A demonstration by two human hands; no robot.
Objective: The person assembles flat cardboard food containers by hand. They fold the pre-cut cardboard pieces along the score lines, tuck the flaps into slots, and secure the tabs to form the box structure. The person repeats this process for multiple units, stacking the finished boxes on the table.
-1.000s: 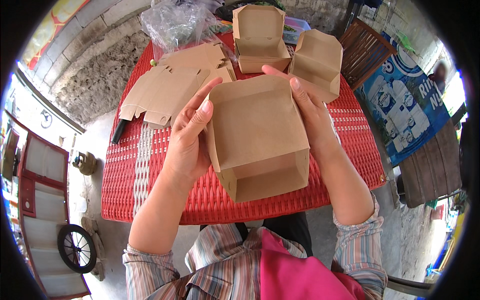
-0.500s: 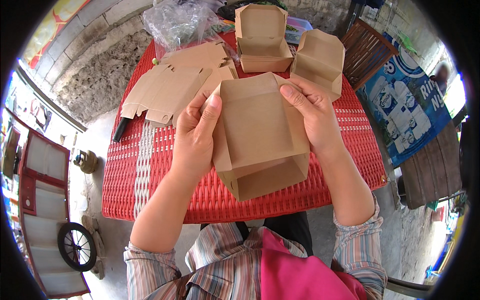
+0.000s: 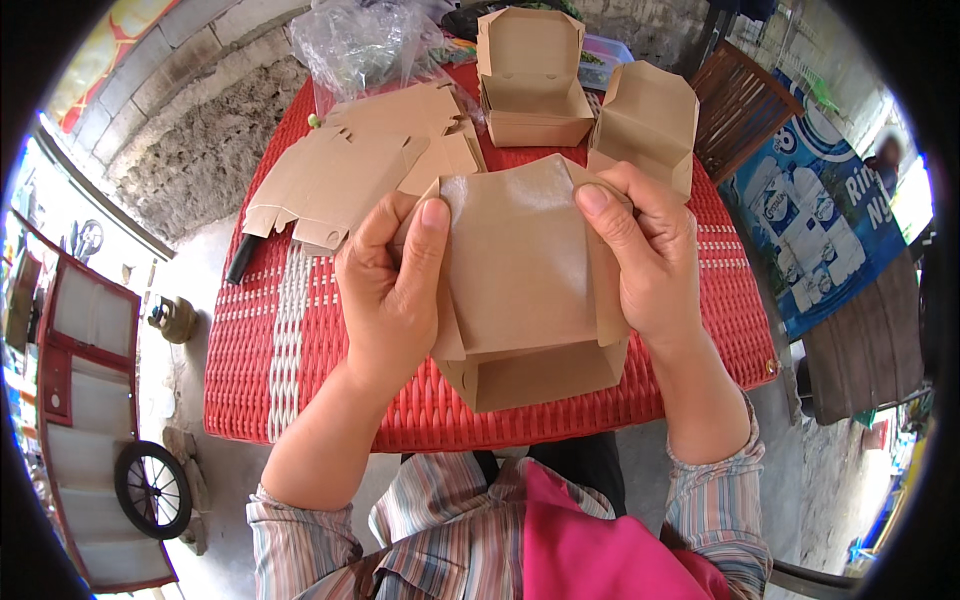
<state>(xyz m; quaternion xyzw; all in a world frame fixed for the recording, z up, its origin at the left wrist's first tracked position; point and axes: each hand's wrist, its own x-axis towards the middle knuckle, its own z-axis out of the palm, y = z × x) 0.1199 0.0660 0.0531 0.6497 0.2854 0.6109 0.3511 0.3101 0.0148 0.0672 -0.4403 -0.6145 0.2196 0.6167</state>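
Note:
Between my hands, above the near half of the table, is a brown cardboard food box [image 3: 520, 265], partly folded into shape. My left hand [image 3: 388, 270] pinches its far left corner, thumb on the inner face. At the far right corner my right hand [image 3: 650, 240] does the same, fingers curled behind the flap. The box's tray part [image 3: 550, 378] hangs toward me with its walls raised. Several flat unfolded box blanks [image 3: 335, 185] lie stacked beyond my left hand. Folded boxes with raised lids, one at the back [image 3: 540, 128] and one at the right [image 3: 650, 120], stand beyond my right hand.
The red woven table [image 3: 320, 370] has white bands. On its far side are a clear plastic bag [image 3: 365, 50] and a plastic container [image 3: 605, 62]. A black-handled object [image 3: 240, 260] pokes out beside the blanks. A wooden chair [image 3: 740, 105] stands at the far right.
The box has tipped slightly, and its far edge now bows with light shining on the inner face. My right hand has shifted a little to the right; both hands keep their grip.

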